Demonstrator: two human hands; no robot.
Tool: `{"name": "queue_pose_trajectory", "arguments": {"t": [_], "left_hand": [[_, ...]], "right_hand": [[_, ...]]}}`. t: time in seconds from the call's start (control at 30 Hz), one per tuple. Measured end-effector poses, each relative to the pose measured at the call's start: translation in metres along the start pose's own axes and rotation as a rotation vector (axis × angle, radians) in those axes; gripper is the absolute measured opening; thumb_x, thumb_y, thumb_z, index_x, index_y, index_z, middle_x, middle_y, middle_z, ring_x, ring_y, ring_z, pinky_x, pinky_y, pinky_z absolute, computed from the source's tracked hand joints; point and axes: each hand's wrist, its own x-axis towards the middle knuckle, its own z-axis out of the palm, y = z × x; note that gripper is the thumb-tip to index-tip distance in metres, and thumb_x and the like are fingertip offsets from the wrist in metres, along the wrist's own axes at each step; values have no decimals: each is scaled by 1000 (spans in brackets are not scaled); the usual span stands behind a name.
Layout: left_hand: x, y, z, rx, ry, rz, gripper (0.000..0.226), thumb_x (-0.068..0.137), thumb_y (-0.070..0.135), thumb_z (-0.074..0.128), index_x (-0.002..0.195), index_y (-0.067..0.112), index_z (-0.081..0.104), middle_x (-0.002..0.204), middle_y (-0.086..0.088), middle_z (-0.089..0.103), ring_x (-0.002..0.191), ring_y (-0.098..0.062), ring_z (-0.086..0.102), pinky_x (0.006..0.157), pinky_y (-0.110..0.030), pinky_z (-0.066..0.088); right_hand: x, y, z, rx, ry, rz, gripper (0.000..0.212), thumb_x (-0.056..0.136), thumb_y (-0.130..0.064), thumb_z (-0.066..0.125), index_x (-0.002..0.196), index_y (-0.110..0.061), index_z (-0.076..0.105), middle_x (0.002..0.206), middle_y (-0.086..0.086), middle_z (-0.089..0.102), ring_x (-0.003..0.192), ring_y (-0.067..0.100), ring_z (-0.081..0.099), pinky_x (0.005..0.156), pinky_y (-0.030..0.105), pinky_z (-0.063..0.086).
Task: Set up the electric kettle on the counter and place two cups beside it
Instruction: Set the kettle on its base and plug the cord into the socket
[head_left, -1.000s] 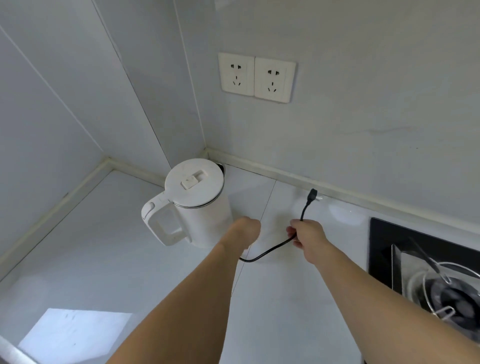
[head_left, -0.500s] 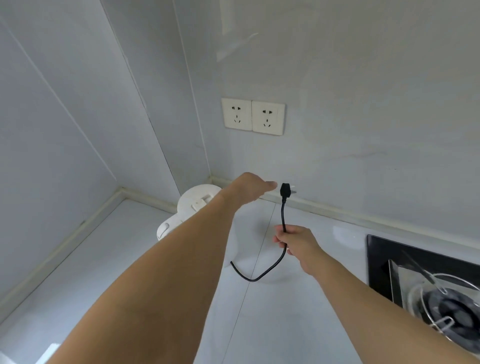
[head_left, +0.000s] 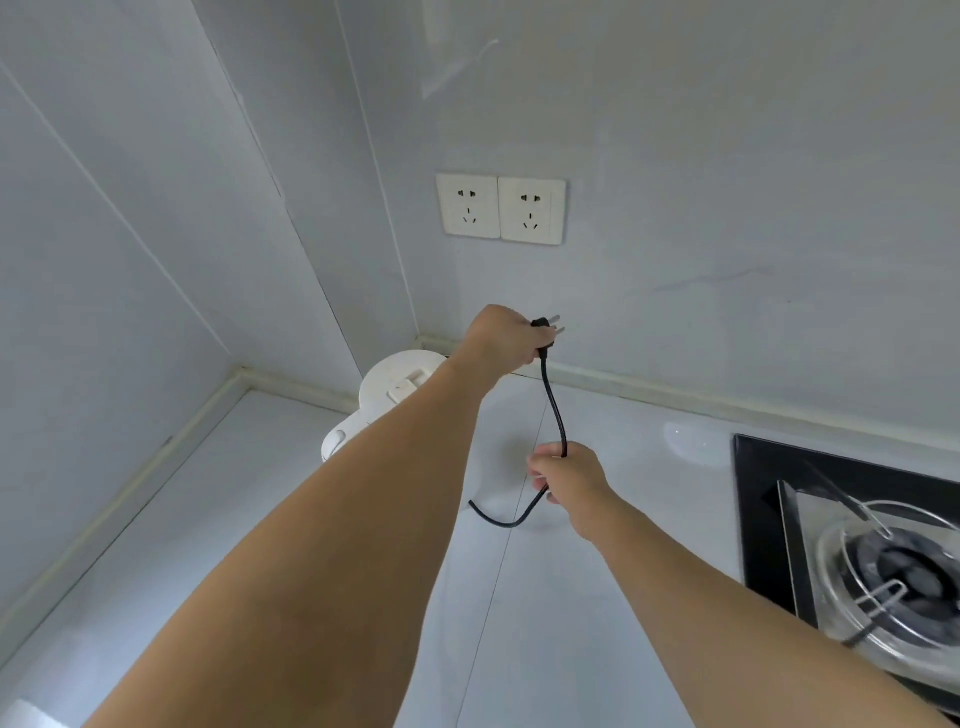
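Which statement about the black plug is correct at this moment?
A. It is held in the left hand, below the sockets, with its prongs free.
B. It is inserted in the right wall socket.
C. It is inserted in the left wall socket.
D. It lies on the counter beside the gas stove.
A. The left hand grips the plug with its metal prongs bare, well below both wall sockets; the right hand holds the cord lower down.

White glossy counter, run into a wall corner, a thin seam seen down its middle. White kettle stood on it near the corner, partly hidden. Black gas hob set in at right.
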Motion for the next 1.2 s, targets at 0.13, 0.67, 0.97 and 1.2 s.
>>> {"name": "queue_pose_trajectory", "arguments": {"t": [0.13,0.67,0.97,1.2], "left_hand": [[6,-12,-3,-46,66,22,20,81,28,68,77,8,71,71,-7,59,61,-19,46,59,-27,36],[7,-41,-7,44,53,128,39,88,24,60,56,16,38,52,3,29,45,-16,25,38,-21,20],[10,-32,-3,24,27,90,26,86,23,61,66,9,54,57,-1,37,50,-18,32,48,-23,26],[28,-8,-12,-109,72,74,30,79,24,69,86,-5,72,71,-11,54,68,-19,46,65,-30,34]], "right_hand": [[5,19,24,68,-73,172,12,80,-1,56,85,-7,64,80,11,61,70,22,56,64,27,46],[21,22,-3,-165,-274,368,16,76,-9,66,89,0,67,65,12,73,54,22,68,57,29,58],[25,-27,-48,-380,-19,67,9,78,-10,63,76,-2,66,69,12,67,56,22,58,58,28,49],[34,-63,-51,-516,92,-157,18,78,-17,56,63,-9,61,63,10,59,56,22,49,59,26,40]]}}
